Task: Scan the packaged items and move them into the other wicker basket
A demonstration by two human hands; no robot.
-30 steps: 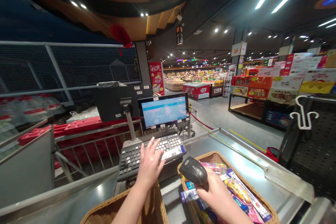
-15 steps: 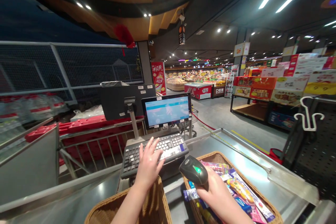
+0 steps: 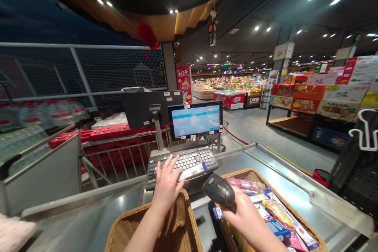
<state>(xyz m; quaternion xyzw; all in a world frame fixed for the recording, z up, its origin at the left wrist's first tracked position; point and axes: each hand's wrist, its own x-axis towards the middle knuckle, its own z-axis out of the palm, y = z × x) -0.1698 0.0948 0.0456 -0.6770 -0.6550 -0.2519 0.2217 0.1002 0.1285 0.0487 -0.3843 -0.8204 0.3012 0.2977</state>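
My left hand [image 3: 167,177] is over the left half of the black keyboard [image 3: 189,157], its fingers stretched toward the keys. A slim white-and-purple packet [image 3: 193,170] is pinched at its left end under my left thumb and lies across the lower keys. My right hand [image 3: 243,208] grips a black barcode scanner [image 3: 218,189], its head pointing left, its top light dark. Beneath the scanner, a wicker basket [image 3: 254,173] holds colourful snack packs [image 3: 277,212]. A second wicker basket [image 3: 190,218] lies under my left forearm, its visible inside bare.
A lit touchscreen monitor [image 3: 195,121] stands behind the keyboard, with a second screen's back [image 3: 138,116] to its left. The metal counter [image 3: 274,169] runs beneath both baskets. A wire cart [image 3: 118,157] is beyond it; a white hook [image 3: 364,134] hangs at right.
My view has turned slightly left. My left hand and the packet have shifted left across the keyboard. The green light on the scanner has gone out.
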